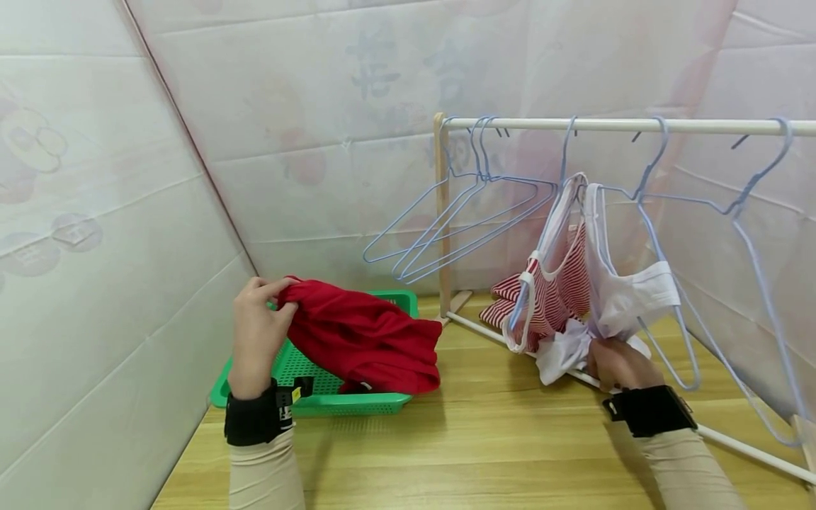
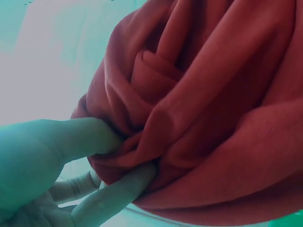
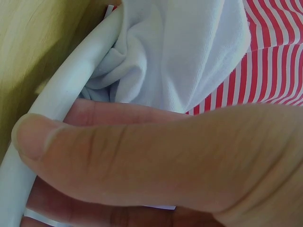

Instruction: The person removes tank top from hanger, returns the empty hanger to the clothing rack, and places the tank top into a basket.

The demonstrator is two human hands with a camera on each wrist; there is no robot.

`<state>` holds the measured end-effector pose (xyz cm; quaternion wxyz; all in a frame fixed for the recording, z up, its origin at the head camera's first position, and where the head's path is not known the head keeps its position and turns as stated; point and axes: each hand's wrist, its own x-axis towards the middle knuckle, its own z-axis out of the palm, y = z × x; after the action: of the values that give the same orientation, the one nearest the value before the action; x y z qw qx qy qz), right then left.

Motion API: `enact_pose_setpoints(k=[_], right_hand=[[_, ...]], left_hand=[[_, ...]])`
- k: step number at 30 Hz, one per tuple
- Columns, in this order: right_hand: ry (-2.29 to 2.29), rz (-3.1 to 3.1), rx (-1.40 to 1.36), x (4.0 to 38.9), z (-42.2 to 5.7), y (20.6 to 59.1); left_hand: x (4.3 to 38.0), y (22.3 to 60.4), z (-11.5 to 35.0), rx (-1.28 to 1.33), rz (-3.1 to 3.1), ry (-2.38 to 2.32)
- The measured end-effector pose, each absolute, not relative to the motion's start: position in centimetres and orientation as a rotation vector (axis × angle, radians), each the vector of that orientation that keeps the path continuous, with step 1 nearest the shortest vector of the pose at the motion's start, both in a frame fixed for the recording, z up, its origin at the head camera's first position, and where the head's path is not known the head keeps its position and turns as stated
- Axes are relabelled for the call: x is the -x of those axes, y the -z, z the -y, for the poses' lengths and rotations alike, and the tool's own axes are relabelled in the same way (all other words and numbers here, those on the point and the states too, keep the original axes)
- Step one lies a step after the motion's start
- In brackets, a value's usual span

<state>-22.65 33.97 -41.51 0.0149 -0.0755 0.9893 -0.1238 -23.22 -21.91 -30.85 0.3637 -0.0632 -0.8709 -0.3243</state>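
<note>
Meanwhile, both hands are busy with laundry.
Left hand [image 1: 255, 333] pinches the red garment [image 1: 363, 340], lifting it above the green basket [image 1: 331, 404]; right hand [image 1: 615, 365] has its grip closed on the white garment [image 1: 627, 297], steadying its hem by the rack's lower rail [image 1: 752, 450].

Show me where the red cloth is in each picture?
Head view: the red cloth is left of middle, draped over the green basket, and the left hand pinches its top edge.
Left wrist view: the red cloth fills most of the picture, with fingers gripping its folds at lower left.
Right wrist view: it is not in it; only white and red-striped cloth shows there.
Shared landmark: the left hand on the cloth.
</note>
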Motion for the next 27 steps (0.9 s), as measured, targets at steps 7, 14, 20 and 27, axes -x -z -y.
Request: enact_pose_setpoints(k=[7, 14, 20, 27], right_hand=[[0.378, -3.057, 0.211, 22.92, -33.77, 41.29], [0.382, -3.057, 0.202, 22.92, -33.87, 41.38], [0.369, -3.035, 0.184, 23.04, -33.9, 41.32], [0.367, -3.019, 0.162, 23.09, -33.92, 41.39]], left_hand=[[23.21, 30.99, 22.3, 0.058, 2.239, 0.823], [23.2, 31.05, 22.31, 0.036, 2.271, 0.812], [23.33, 31.22, 22.15, 0.034, 2.296, 0.815], [23.79, 31.39, 22.01, 0.063, 2.427, 0.793]])
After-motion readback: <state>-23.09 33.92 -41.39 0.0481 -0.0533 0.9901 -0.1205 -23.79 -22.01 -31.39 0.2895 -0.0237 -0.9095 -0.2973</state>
